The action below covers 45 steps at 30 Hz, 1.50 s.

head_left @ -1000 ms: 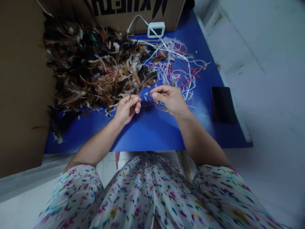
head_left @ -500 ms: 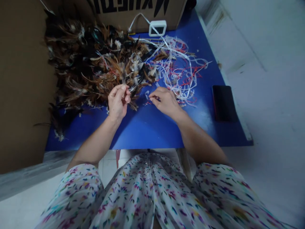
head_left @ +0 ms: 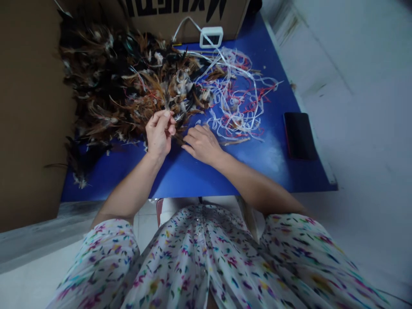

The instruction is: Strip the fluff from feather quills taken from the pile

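Note:
My left hand (head_left: 159, 133) is closed in a pinch at the near edge of the feather pile (head_left: 122, 92). A feather (head_left: 166, 102) rises from between its thumb and fingertips. Low over the blue table, my right hand (head_left: 202, 145) reaches leftward with its fingers stretched and the thumb a little apart. Its fingertips are beside a loose brown feather (head_left: 178, 138) at the pile's edge; whether they touch it I cannot tell. The pile mixes brown, black and white feathers.
Right of the pile lies a tangle of white and red strips (head_left: 238, 94). A small white display device (head_left: 211, 37) stands before a cardboard box (head_left: 189, 25). A black phone (head_left: 300, 136) rests near the right edge of the blue table (head_left: 206, 180). Another cardboard panel (head_left: 30, 111) walls the left side.
My right hand has moved left from beside the strips to the feathers near my left hand. A brown feather now shows on the table below the strips. My left hand keeps its pinch.

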Each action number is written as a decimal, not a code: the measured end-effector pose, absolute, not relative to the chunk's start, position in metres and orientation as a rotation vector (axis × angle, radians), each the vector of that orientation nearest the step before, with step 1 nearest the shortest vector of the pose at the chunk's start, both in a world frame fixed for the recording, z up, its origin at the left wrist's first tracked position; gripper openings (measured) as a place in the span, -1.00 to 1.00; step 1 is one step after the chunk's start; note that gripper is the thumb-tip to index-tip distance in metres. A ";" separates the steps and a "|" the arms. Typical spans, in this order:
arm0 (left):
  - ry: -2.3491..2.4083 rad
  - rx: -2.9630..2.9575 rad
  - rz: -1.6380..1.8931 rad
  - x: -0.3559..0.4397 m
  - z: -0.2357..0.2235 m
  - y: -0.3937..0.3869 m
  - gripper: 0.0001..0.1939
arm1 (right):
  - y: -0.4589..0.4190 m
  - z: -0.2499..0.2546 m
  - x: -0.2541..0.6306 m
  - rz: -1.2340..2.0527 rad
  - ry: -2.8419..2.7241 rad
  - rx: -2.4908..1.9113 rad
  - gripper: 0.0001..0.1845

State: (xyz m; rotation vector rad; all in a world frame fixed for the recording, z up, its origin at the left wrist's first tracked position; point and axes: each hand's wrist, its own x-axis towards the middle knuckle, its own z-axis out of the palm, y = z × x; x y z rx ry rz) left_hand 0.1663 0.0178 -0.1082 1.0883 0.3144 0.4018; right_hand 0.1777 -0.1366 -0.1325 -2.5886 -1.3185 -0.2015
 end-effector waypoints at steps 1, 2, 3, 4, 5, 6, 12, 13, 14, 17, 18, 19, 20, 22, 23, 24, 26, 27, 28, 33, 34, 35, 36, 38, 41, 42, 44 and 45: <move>0.319 1.083 0.400 0.166 -0.108 0.018 -0.73 | -0.135 -0.132 0.177 -0.185 -1.331 -2.607 -0.73; 0.321 1.078 0.399 0.166 -0.108 0.018 -0.74 | -0.133 -0.132 0.176 -0.170 -1.336 -2.625 -0.72; 0.322 1.074 0.398 0.166 -0.108 0.018 -0.74 | -0.131 -0.132 0.176 -0.158 -1.334 -2.642 -0.69; 0.321 1.072 0.398 0.167 -0.108 0.018 -0.74 | -0.129 -0.132 0.175 -0.155 -1.325 -2.660 -0.67; 0.316 1.071 0.398 0.167 -0.108 0.018 -0.74 | -0.127 -0.133 0.174 -0.161 -1.314 -2.679 -0.65; 0.310 1.071 0.400 0.167 -0.109 0.018 -0.74 | -0.125 -0.134 0.174 -0.171 -1.307 -2.694 -0.64; 0.270 1.078 0.425 0.170 -0.114 0.023 -0.70 | -0.126 -0.136 0.178 -0.149 -1.213 -2.697 -0.66; 0.265 1.076 0.431 0.171 -0.114 0.024 -0.70 | -0.129 -0.136 0.181 -0.151 -1.171 -2.652 -0.69; 0.261 1.073 0.437 0.171 -0.114 0.025 -0.70 | -0.133 -0.136 0.183 -0.151 -1.119 -2.582 -0.74; 0.259 1.060 0.445 0.172 -0.113 0.027 -0.72 | -0.147 -0.136 0.194 -0.090 -0.880 -2.264 -0.90; 0.260 1.054 0.443 0.171 -0.113 0.027 -0.73 | -0.151 -0.136 0.197 -0.053 -0.780 -2.154 -0.91; 0.263 1.051 0.437 0.171 -0.113 0.026 -0.74 | -0.154 -0.137 0.201 -0.010 -0.681 -2.047 -0.90; 0.266 1.049 0.428 0.170 -0.113 0.026 -0.75 | -0.156 -0.137 0.204 0.039 -0.588 -1.942 -0.87; 0.270 1.054 0.401 0.169 -0.113 0.024 -0.76 | -0.159 -0.137 0.209 0.132 -0.445 -1.755 -0.83; 0.267 1.056 0.383 0.168 -0.113 0.023 -0.76 | -0.160 -0.136 0.211 0.168 -0.399 -1.673 -0.81; 0.259 1.054 0.364 0.167 -0.113 0.021 -0.77 | -0.160 -0.135 0.212 0.194 -0.366 -1.605 -0.78; 0.237 1.047 0.319 0.166 -0.114 0.019 -0.78 | -0.160 -0.133 0.213 0.222 -0.328 -1.499 -0.72; 0.230 1.045 0.297 0.165 -0.114 0.017 -0.78 | -0.161 -0.132 0.213 0.233 -0.309 -1.457 -0.69; 0.228 1.045 0.277 0.165 -0.114 0.016 -0.79 | -0.161 -0.130 0.213 0.248 -0.289 -1.420 -0.66; 0.219 1.066 0.214 0.162 -0.117 0.012 -0.81 | -0.161 -0.127 0.212 0.336 -0.235 -1.292 -0.50; 0.208 1.064 0.204 0.162 -0.118 0.012 -0.81 | -0.161 -0.127 0.212 0.350 -0.234 -1.282 -0.48; 0.195 1.062 0.190 0.162 -0.120 0.012 -0.82 | -0.160 -0.128 0.212 0.361 -0.234 -1.278 -0.49; 0.184 1.060 0.174 0.162 -0.121 0.012 -0.82 | -0.160 -0.128 0.212 0.370 -0.236 -1.279 -0.51; 0.172 1.067 0.131 0.162 -0.125 0.012 -0.83 | -0.160 -0.128 0.211 0.380 -0.247 -1.298 -0.58; 0.181 1.097 0.073 0.162 -0.128 0.011 -0.85 | -0.159 -0.130 0.209 0.345 -0.288 -1.359 -0.67; 0.186 1.105 0.060 0.161 -0.129 0.010 -0.85 | -0.158 -0.131 0.208 0.323 -0.303 -1.384 -0.69; 0.195 1.116 0.055 0.161 -0.129 0.009 -0.86 | -0.156 -0.133 0.207 0.280 -0.324 -1.420 -0.72; 0.201 1.123 0.059 0.161 -0.128 0.009 -0.86 | -0.155 -0.135 0.206 0.264 -0.326 -1.430 -0.73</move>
